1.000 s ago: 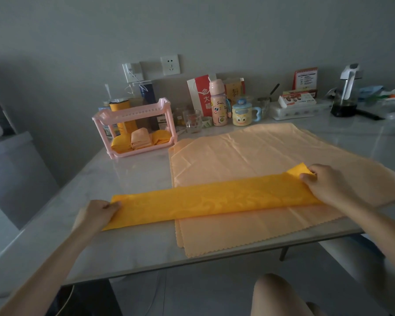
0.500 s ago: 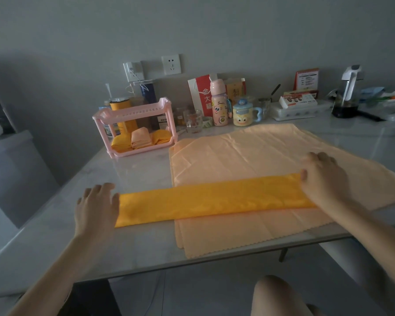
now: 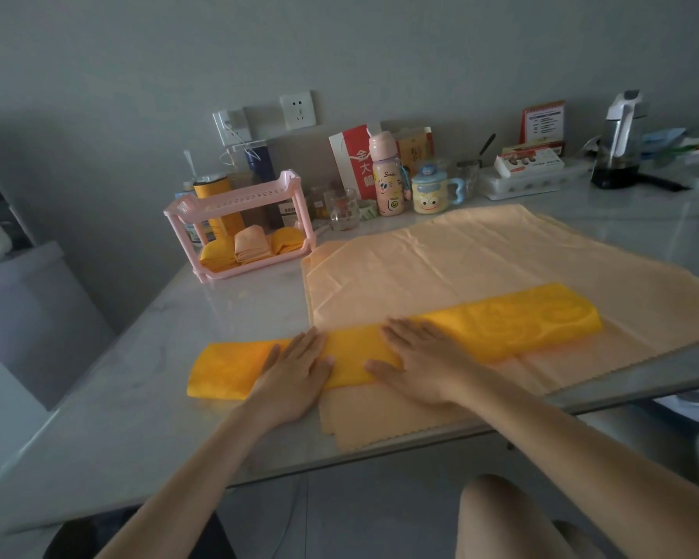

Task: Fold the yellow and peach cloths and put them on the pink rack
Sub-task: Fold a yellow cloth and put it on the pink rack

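Far left, the pink rack (image 3: 239, 223) holds folded cloths. Nearer, the left hand (image 3: 295, 373) and right hand (image 3: 418, 363) lie flat, fingers spread, on the yellow cloth (image 3: 501, 326), a long strip crossing the spread peach cloth (image 3: 481, 260).

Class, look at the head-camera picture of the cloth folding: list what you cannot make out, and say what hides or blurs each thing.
1. Head view: the middle of the yellow cloth lies under the left hand and right hand.
2. How many peach cloths are stacked: the top sheet covers the rest.
3. Print on the red-and-white bag and card: too small, partly hidden.
4. The table's right end: cut off by the frame edge.
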Demonstrator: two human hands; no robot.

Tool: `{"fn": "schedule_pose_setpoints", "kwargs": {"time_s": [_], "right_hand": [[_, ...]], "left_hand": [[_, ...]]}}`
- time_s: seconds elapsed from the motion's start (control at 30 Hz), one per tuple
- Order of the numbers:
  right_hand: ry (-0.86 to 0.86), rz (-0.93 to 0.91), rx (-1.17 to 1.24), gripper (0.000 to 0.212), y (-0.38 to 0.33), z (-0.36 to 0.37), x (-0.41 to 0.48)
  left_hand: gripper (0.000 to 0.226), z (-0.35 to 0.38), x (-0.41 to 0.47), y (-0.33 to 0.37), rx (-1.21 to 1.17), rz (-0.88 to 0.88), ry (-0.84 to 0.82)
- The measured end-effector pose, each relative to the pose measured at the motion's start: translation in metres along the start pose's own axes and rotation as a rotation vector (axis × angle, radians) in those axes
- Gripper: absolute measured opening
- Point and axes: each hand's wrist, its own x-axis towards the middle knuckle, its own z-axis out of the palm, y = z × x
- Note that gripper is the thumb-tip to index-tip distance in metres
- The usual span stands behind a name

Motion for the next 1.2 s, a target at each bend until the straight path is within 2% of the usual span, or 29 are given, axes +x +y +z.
{"fn": "schedule_pose_setpoints", "kwargs": {"time_s": [0.1, 0.2, 0.23, 0.3, 0.4, 0.5, 0.53, 0.6, 0.63, 0.7, 0.73, 0.8, 0.83, 0.93, 1.03, 1.13, 1.2], "right_hand": [[0.009, 0.068, 0.016, 0.09, 0.029, -0.004, -0.015], [0.016, 0.139, 0.014, 0.12, 0.06, -0.008, -0.028], [0.012, 0.158, 0.018, 0.123, 0.071, -0.009, -0.032], [0.006, 0.216, 0.036, 0.113, 0.091, -0.011, -0.042], [0.01, 0.286, 0.033, 0.116, 0.112, -0.014, -0.056], [-0.007, 0.336, 0.038, 0.081, 0.117, -0.015, -0.061], [-0.031, 0.342, 0.028, 0.08, 0.114, -0.018, -0.061], [-0.06, 0.347, 0.0, 0.093, 0.109, -0.027, -0.059], [-0.029, 0.343, 0.001, 0.096, 0.105, -0.033, -0.058], [0.119, 0.288, -0.002, 0.081, 0.092, -0.039, -0.061], [0.183, 0.227, 0.016, 0.075, 0.084, -0.041, -0.062], [0.17, 0.098, 0.096, 0.072, 0.068, -0.041, -0.066], [0.118, 0.052, 0.131, 0.072, 0.063, -0.038, -0.065], [0.023, 0.015, 0.178, 0.068, 0.063, -0.025, -0.059], [0.086, 0.054, 0.279, 0.055, 0.072, -0.022, -0.059], [0.206, 0.101, 0.181, 0.044, 0.083, -0.023, -0.062], [0.251, 0.128, 0.13, 0.04, 0.09, -0.025, -0.063]], "left_hand": [[0.057, -0.002, -0.006, -0.021, 0.017, -0.047, -0.02], [0.057, -0.005, -0.013, -0.04, 0.01, -0.077, -0.015], [0.056, -0.006, -0.015, -0.046, 0.007, -0.09, -0.008], [0.055, -0.007, -0.018, -0.058, 0.006, -0.118, 0.014], [0.054, -0.009, -0.023, -0.075, -0.018, -0.151, 0.014], [0.054, -0.012, -0.022, -0.085, -0.099, -0.17, 0.01], [0.053, -0.013, -0.022, -0.086, -0.099, -0.177, 0.045], [0.052, -0.015, -0.024, -0.08, -0.03, -0.135, 0.206], [0.055, -0.017, -0.028, -0.074, -0.009, -0.073, 0.303], [0.079, -0.024, -0.039, -0.051, -0.054, 0.088, 0.375], [0.094, -0.026, -0.043, -0.041, -0.086, 0.148, 0.329], [0.108, -0.026, -0.046, -0.023, -0.086, 0.175, 0.198], [0.103, -0.025, -0.044, -0.018, -0.059, 0.178, 0.158], [0.054, -0.022, -0.036, -0.017, -0.035, 0.178, 0.14], [0.048, -0.026, -0.031, -0.024, -0.006, 0.189, 0.138], [0.045, -0.028, -0.027, -0.031, 0.099, 0.176, 0.157], [0.034, -0.032, -0.021, -0.034, 0.153, 0.135, 0.173]]}}
